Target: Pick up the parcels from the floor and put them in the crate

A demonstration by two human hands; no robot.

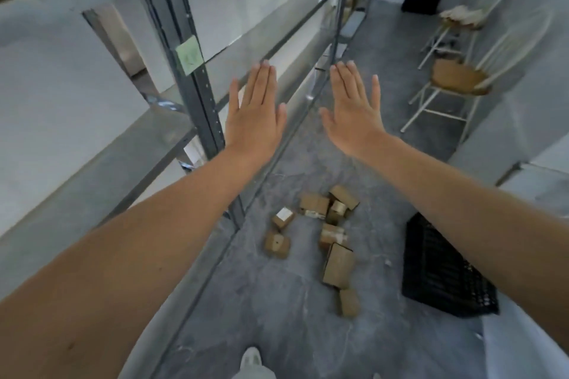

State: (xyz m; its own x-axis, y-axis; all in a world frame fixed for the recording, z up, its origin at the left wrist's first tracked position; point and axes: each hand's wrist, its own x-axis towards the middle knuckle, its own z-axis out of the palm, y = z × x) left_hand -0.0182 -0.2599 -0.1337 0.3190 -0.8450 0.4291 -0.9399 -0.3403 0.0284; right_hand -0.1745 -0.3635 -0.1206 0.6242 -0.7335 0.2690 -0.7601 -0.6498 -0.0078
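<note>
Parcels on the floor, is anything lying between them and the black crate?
Nothing visible. The parcels lie scattered on the grey floor, and the crate sits to their right with only bare floor between. The left hand and right hand are held up, flat and empty.

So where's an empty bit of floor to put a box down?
Bare floor lies between the parcels and the shoe, and past them toward the chairs. A narrower strip separates parcels from crate. It is crowded where the parcels bunch together near the shelves.
</note>
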